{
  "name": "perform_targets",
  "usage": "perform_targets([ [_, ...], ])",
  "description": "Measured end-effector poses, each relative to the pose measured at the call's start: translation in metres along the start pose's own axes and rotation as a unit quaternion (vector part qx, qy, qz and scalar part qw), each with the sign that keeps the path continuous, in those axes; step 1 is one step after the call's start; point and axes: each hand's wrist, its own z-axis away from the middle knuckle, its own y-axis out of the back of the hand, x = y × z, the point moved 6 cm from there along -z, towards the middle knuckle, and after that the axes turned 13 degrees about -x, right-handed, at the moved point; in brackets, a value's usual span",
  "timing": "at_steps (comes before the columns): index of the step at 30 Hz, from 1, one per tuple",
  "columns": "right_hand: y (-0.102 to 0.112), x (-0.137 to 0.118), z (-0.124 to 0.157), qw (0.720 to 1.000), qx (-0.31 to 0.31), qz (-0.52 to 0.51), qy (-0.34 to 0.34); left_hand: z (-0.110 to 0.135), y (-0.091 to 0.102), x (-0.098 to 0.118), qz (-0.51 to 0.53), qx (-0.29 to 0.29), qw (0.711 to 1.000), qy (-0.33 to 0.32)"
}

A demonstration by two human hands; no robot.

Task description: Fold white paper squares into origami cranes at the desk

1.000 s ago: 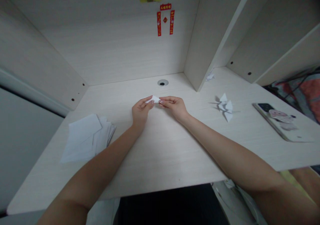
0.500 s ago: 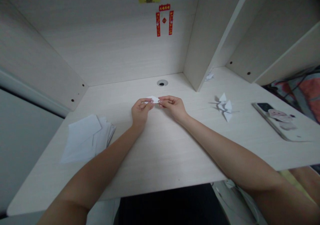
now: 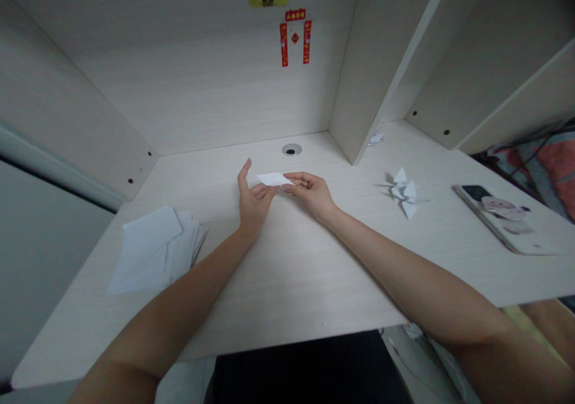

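The right grip (image 3: 312,193) pinches a narrow folded white paper triangle (image 3: 272,179) by one end, holding it level towards the left grip (image 3: 254,205), spread open just beside it.

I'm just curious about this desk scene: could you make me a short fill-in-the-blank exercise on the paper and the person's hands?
The bare right hand pinches a small, pointed piece of folded paper coloured ____.
A stack of rectangular paper sheets lies on the pale wood-grain desk, on the ____ side of the bare left hand.
A flat phone lies to the ____ of the white paper origami crane.

Missing words: white; left; right.
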Motion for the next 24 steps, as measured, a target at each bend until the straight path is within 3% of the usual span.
perform_targets([
  [8,0.0,-0.002,0.0,1.0,0.001,0.002,0.018,-0.009,0.003,-0.02,-0.037,-0.031,0.998,0.051],
  [24,0.002,-0.002,-0.002,0.999,-0.002,0.023,0.035,-0.006,0.002,-0.011,-0.076,-0.038,0.996,0.025],
])
